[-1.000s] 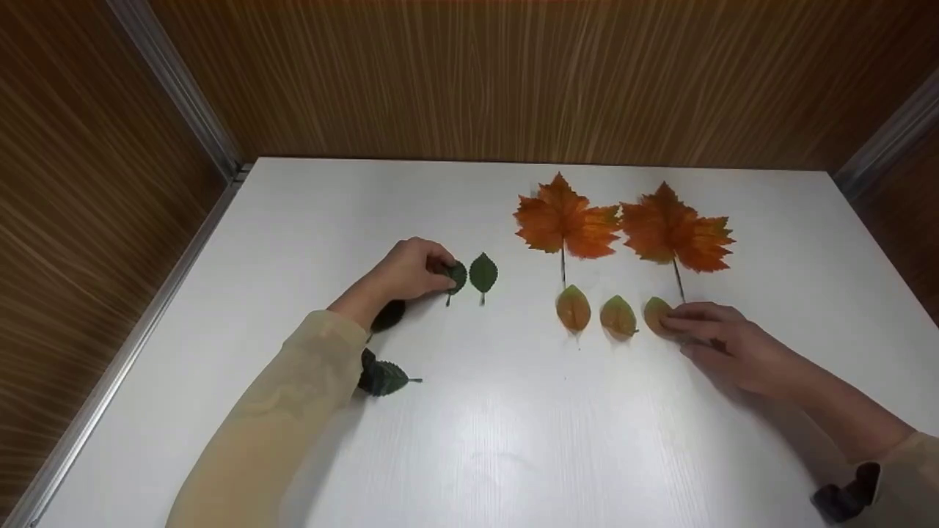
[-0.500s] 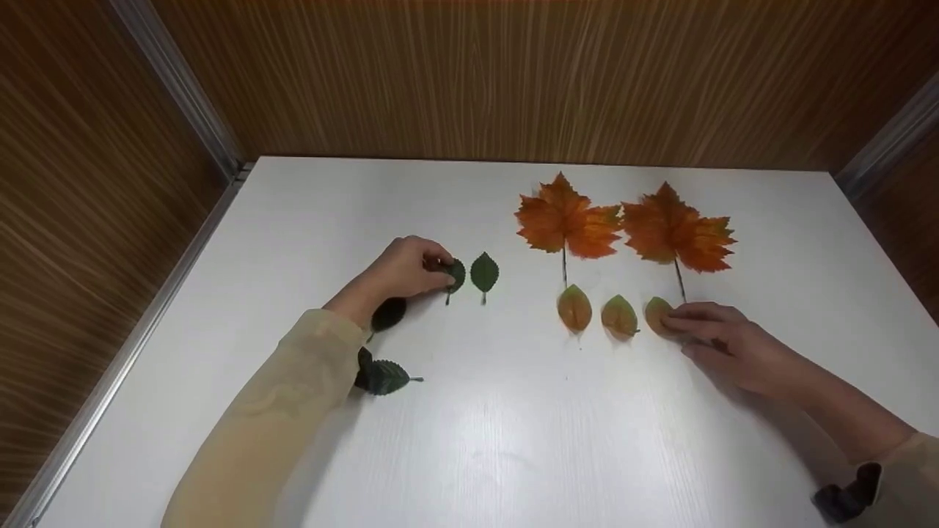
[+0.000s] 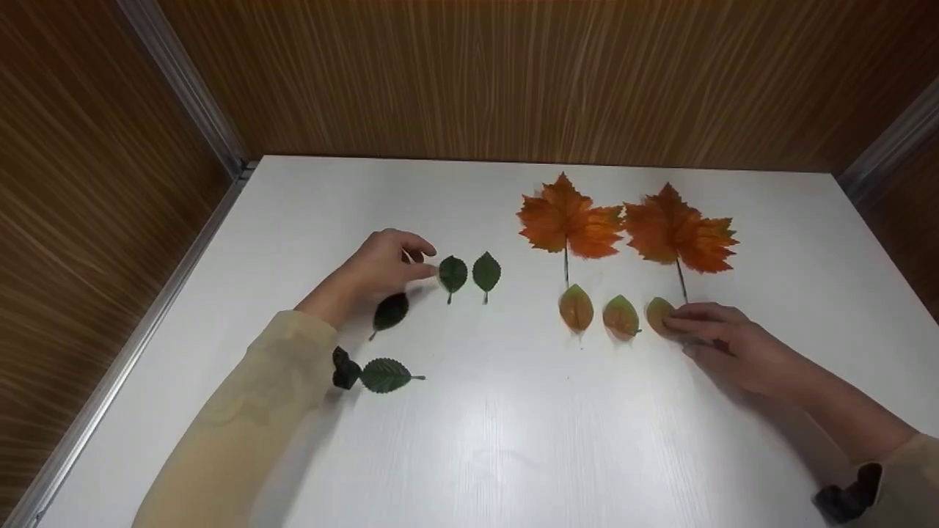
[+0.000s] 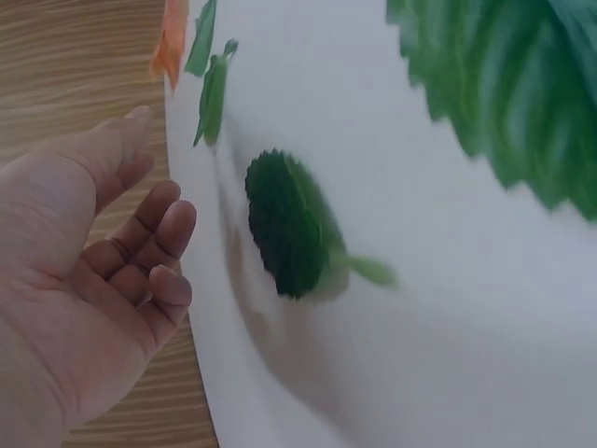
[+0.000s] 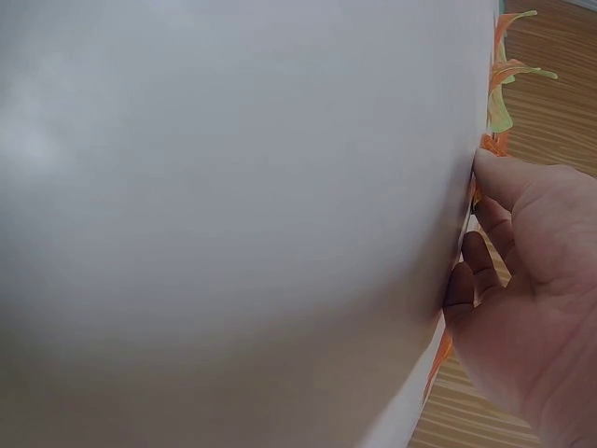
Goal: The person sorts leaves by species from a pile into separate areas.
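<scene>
In the head view my left hand (image 3: pixel 381 264) has thumb and fingers apart, thumb tip close beside a green serrated leaf (image 3: pixel 452 273). Another green leaf (image 3: pixel 486 271) lies just right of it, both stems pointing down. Below my left hand is a dark green leaf (image 3: pixel 390 312), which stands out in the left wrist view too. My right hand (image 3: pixel 726 341) pinches the lower right end of a yellow-orange leaf (image 3: pixel 659 315), partly covered by the fingers. Two similar leaves, one left (image 3: pixel 576 308) and one middle (image 3: pixel 621 317), complete that row.
Behind the row, an orange maple leaf (image 3: pixel 568 220) and a second maple leaf (image 3: pixel 678 227) lie side by side. A green leaf (image 3: pixel 386 375) lies beside my left sleeve (image 3: pixel 242 411). Wood-grain panels (image 3: pixel 477 81) border the white table (image 3: pixel 499 440) behind and at the sides.
My left hand has let go of the green leaf and drawn slightly left, leaving it beside its neighbour. The right hand stays at the yellow-orange leaf.
</scene>
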Demonstrator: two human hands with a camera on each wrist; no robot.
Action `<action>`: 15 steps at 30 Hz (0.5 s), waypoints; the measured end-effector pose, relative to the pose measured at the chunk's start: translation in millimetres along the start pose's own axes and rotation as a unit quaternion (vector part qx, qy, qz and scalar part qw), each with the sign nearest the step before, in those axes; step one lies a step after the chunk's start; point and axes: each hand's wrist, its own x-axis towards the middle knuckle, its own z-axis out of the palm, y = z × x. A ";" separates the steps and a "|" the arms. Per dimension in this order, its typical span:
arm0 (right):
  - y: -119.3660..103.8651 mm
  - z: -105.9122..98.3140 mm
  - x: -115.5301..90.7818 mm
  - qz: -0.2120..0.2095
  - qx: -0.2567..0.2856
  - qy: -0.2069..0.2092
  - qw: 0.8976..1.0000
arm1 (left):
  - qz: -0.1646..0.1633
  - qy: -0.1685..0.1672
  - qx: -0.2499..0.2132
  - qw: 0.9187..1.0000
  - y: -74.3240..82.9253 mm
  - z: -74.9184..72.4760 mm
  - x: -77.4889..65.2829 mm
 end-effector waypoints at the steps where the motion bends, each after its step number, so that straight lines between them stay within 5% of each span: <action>1: -0.2 0.1 0.3 0.000 0.000 0.000 1.000 | -0.002 0.000 -0.002 1.000 -1.5 -2.8 -2.7; 15: 1.0 -0.3 -0.1 0.018 0.006 -0.012 1.000 | -0.006 -0.002 -0.029 1.000 -38.3 -26.8 -48.3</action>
